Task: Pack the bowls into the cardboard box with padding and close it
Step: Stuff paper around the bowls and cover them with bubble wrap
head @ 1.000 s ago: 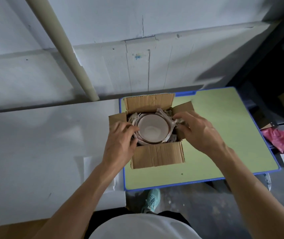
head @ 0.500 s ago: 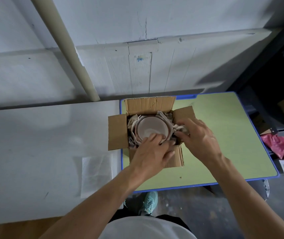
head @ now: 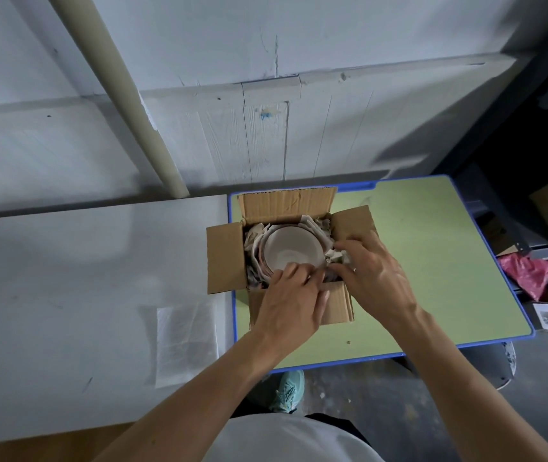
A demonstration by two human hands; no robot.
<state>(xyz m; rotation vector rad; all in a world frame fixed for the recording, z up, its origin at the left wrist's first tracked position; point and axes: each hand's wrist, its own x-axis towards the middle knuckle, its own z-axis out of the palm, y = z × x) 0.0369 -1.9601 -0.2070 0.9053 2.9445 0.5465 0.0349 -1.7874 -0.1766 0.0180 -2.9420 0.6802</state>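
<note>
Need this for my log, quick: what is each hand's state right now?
Left hand: fingers bent over the bowl's near rim, grip cannot be told.
Right hand: pinches crumpled paper padding in the cardboard box.

Dim, cool, even light across your frame, with no glare. The upper right corner drops almost to black. A broad soft shadow lies on the white desk (head: 66, 261) at left centre, and another on the wall at right centre. Pale sheen inside the bowl (head: 294, 251). The centre is sharp: the padding (head: 337, 256) creases read clearly. Wide-angle bend tilts the pipe (head: 126, 95) and the wall boards toward the edges. Your forearms go soft at the bottom edge.
</note>
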